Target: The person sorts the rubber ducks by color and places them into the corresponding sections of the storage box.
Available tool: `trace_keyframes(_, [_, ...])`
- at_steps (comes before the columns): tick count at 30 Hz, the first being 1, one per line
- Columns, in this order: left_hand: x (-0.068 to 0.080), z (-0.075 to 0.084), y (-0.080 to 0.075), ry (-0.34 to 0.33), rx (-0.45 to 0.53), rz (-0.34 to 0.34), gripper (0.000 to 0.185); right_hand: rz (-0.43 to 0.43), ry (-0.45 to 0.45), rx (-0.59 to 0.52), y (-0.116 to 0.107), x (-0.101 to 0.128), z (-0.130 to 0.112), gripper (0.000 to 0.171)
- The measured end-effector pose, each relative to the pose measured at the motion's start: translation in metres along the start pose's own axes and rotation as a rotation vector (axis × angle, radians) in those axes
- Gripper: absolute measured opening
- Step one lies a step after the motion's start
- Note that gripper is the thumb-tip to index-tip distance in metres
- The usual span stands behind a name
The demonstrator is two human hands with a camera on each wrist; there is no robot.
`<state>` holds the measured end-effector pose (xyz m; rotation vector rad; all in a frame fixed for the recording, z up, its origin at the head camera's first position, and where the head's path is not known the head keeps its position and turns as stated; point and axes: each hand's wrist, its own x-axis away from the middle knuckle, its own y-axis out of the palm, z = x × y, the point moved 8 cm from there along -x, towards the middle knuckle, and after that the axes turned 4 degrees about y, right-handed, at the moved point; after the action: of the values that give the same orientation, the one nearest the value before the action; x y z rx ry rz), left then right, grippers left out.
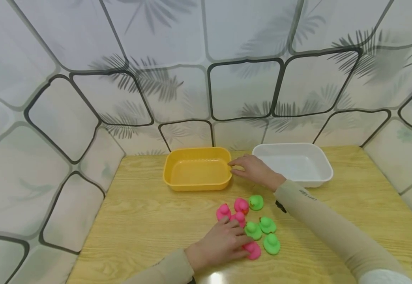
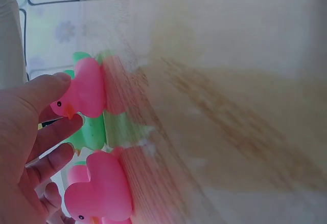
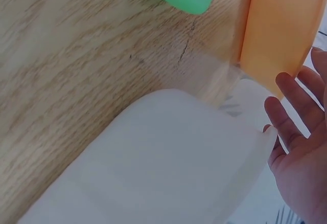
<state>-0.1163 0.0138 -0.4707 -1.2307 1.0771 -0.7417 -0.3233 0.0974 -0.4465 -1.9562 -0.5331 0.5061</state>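
- Wooden worktop (image 1: 149,221), tiled-print backdrop around it on three sides.
- White tub (image 1: 293,163) at the back right, nothing in it as far as the head view shows.
- Yellow tub (image 1: 197,169) just left of the white one, also holding nothing.
- Right hand (image 1: 253,170) reaches across between the two tubs, straight fingers touching the yellow tub's right rim; relaxed and flat, gripping nothing. Right wrist view shows the same spread fingers (image 3: 286,106).
- Left hand (image 1: 223,240) rests on the duck cluster at the front, fingers laid loosely against a pink duck (image 1: 253,250); in the left wrist view the fingertips touch a pink duck (image 2: 84,91) but don't clearly wrap it, so I read it as not gripping.
- Ducks all loose on the worktop: four pink ducks (image 1: 240,205) on the left side of the cluster, four green ducks (image 1: 255,202) on the right, near one another.
- Progress, judged: no duck is in either tub, so sorting looks unstarted; all eight are left.
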Motion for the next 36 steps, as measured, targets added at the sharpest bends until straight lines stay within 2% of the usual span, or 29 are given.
trace_keyframes(6, [0.002, -0.005, -0.002, -0.02, 0.031, -0.013, 0.028, 0.031, -0.027, 0.024, -0.007, 0.001, -0.003, 0.033])
trace_keyframes(16, [0.005, -0.008, -0.015, -0.011, 0.048, 0.056, 0.025, 0.027, -0.01, 0.002, -0.01, 0.007, -0.004, 0.032])
trace_keyframes(22, [0.009, -0.015, -0.026, -0.031, 0.046, 0.074, 0.028, 0.031, -0.007, 0.001, -0.009, 0.006, -0.001, 0.034])
trace_keyframes(28, [0.013, -0.028, -0.046, -0.071, 0.029, 0.125, 0.03, 0.021, 0.006, 0.016, -0.008, 0.005, 0.003, 0.038])
trace_keyframes(36, [0.022, -0.058, -0.068, -0.144, 0.068, 0.146, 0.033, 0.027, -0.002, 0.007, -0.01, 0.005, 0.003, 0.038])
